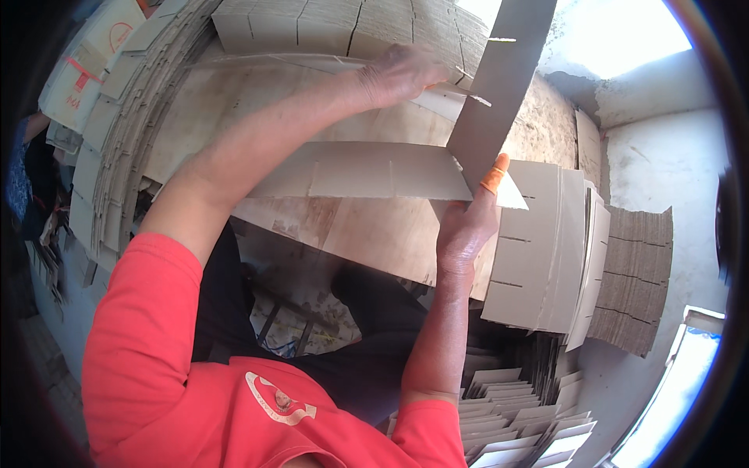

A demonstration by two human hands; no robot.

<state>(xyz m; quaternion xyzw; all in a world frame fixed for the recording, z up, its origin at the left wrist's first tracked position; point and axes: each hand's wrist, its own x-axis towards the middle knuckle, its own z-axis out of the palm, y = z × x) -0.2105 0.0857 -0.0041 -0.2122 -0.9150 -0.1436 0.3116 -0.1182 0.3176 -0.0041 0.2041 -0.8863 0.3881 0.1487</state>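
Note:
My right hand [466, 230], with an orange cover on the thumb, grips two slotted cardboard strips where they cross. One strip [367, 170] runs left beneath my left forearm. The other, a darker cardboard strip [497, 82], stretches away toward the top edge and has pale slots along its side. Over the far side of the table, my left hand [402, 76] is closed on another cardboard strip, seen nearly edge-on. That strip's right end meets a slot of the darker one; whether it is seated there I cannot tell. My left fingertips are partly hidden.
Stacked slotted cardboard [320, 27] lines the back of the wooden table [343, 234]. More stacks stand at left [117, 148] and right [530, 249], with a brown bundle [633, 273] beyond. Below right are many upright cardboard pieces [515, 421]. A white wall [663, 156] bounds the right.

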